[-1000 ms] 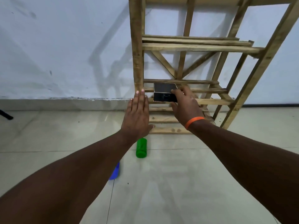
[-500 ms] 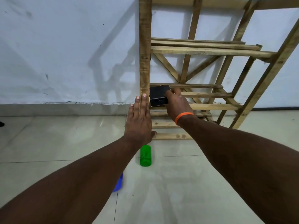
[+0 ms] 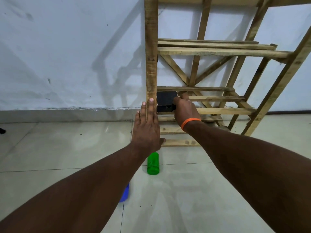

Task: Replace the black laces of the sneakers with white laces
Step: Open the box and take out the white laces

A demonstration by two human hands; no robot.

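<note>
- This looks like an early fetching step. The right hand grips the right end of a small black box.
- The box sits on a low shelf of the wooden rack, tucked into the left corner just beside the front post.
- The left hand is loose and flat, with its fingers straight and close together, up against that post (I cannot tell if it really touches the wood).
- No sneakers and no laces show anywhere, so the lacing does not seem to have begun. The box may hold laces, but that is only my guess.
- The next move is likely to bring the box out of the rack. The shelf is made of slats with gaps, so the box should stay level. The post is tight on its left, so it should come straight toward the person.
- The box looks like stiff, dull black card with flat sides and sharp corners.
- The rack is rough, pale wood with crossed bars at the back.
- The floor is shiny pale tile. A round green plastic bottle lies on it, and a blue thing is half hidden under the left arm.
- A smooth orange band goes round the right wrist.
</note>
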